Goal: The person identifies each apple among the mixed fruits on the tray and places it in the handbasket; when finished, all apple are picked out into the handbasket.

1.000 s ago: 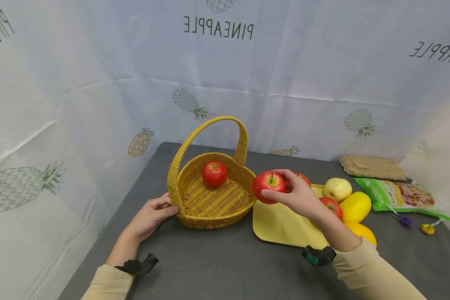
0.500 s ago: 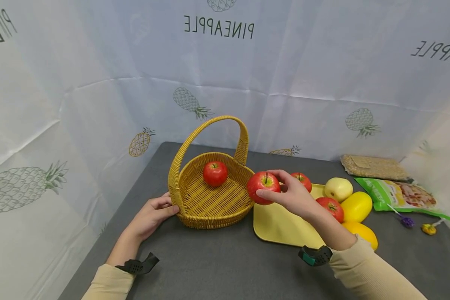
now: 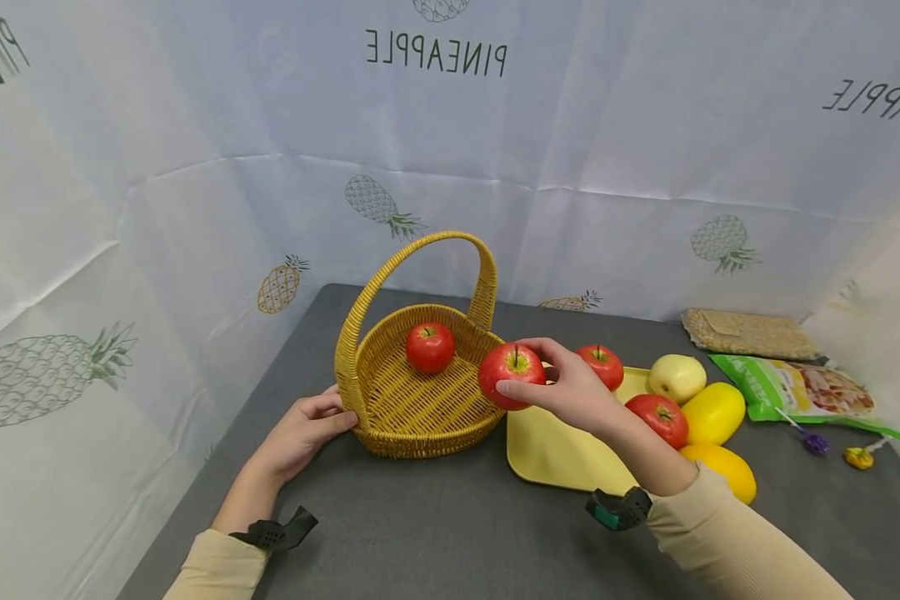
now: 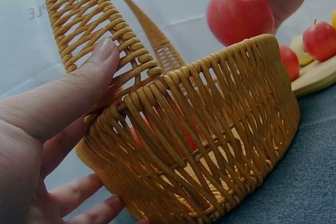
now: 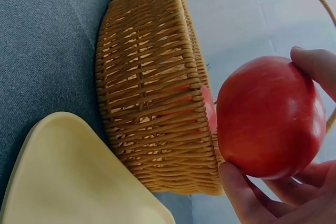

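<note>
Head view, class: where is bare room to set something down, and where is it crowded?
Bare: the table in front of basket and tray; the basket's floor beside its apple; the tray's near left corner. Crowded: the tray's right side, packed with fruit, and the basket's right rim, where the right hand holds another apple.

— What do we record along the right of the grey table [image 3: 435, 537]?
— We note a tan packet [image 3: 748, 334] lying flat near the backdrop, and a green printed bag [image 3: 813, 390] just in front of it.
— And nearer to us?
— We find a purple flower head [image 3: 816, 443] and a yellow flower head [image 3: 858, 457], near each other.
— Behind these?
— We log a whitish cloth [image 3: 607, 125], creased, bearing pineapple drawings [image 3: 720, 239] and the word PINEAPPLE in mirror writing.
</note>
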